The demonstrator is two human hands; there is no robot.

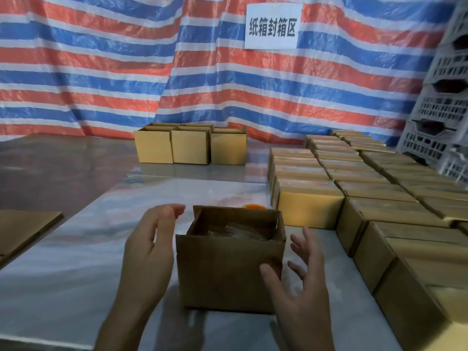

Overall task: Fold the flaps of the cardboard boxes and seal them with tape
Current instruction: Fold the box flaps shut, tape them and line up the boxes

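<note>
One open box [229,269] holds glossy contents [235,233], perhaps clear plastic.

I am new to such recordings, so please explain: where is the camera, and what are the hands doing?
There is no machine here. A person wears a camera on the head, so you look down at their hands. The left hand and the right hand are open, one on each side of an open box on the table; the right thumb touches its front. Nothing is gripped. Closed boxes stand in rows at the right, and flat cardboard lies at the left.
</note>
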